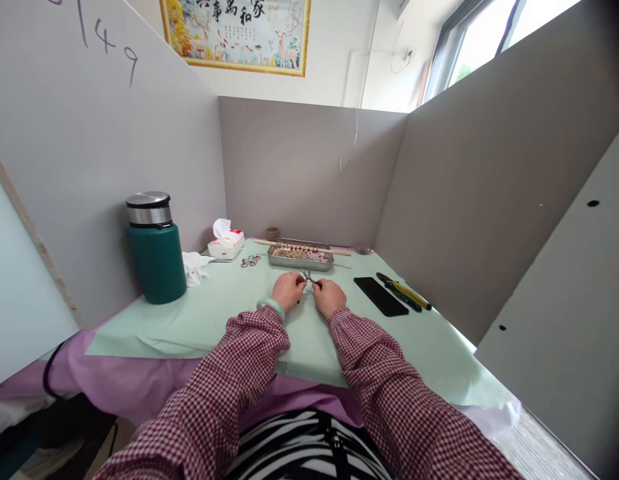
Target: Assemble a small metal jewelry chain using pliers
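Observation:
My right hand (330,297) is closed around the dark handle of small metal pliers (308,274), whose jaws point up and to the left. Close beside it, my left hand (288,291) is closed, fingertips pinched near the plier jaws; what they hold is too small to make out. Just beyond both hands stands a shallow metal tray (300,262) with many small gold and red pieces in it. A wooden stick (342,253) lies across the tray, with small red and gold pieces along its middle.
Small ring-like pieces (250,261) lie left of the tray. Further left are a tissue box (226,244), crumpled tissue (194,267) and a green flask (157,260). On the right lie a black flat slab (381,296) and yellow-and-dark-handled tools (404,292). Grey partitions (309,167) enclose the table.

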{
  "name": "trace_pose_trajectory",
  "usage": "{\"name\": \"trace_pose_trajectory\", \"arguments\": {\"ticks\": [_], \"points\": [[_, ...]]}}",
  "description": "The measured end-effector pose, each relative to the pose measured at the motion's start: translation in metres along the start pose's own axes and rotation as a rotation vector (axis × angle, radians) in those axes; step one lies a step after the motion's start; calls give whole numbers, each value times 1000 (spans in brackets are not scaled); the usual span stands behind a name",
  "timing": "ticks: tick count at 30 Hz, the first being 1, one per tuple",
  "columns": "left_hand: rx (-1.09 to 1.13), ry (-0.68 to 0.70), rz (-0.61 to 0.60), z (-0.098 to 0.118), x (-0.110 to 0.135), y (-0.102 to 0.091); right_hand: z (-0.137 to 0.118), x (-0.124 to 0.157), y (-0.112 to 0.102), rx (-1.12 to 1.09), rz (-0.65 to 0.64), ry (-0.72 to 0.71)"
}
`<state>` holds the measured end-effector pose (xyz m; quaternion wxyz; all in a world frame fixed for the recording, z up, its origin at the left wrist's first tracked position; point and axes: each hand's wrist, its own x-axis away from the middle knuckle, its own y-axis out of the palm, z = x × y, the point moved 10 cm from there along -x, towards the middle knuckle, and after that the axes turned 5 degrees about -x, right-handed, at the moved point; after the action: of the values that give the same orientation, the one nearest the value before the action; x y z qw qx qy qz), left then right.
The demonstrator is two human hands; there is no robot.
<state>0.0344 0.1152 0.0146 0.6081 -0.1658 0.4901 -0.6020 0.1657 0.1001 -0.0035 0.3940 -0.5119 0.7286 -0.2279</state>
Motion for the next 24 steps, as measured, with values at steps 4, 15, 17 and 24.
{"name": "trace_pose_trajectory", "arguments": {"ticks": [4, 15, 17, 24], "points": [[142, 3, 8, 5, 1, -3, 5, -6, -4, -151, 51, 8], [682, -56, -121, 9, 7, -1, -21, -5, 3, -624, -53, -152], [777, -63, -144, 12, 8, 0, -29, 0, 2, -676, -93, -192], [1024, -135, -193, 8, 8, 12, -45, 13, 2, -731, -188, -283]]}}
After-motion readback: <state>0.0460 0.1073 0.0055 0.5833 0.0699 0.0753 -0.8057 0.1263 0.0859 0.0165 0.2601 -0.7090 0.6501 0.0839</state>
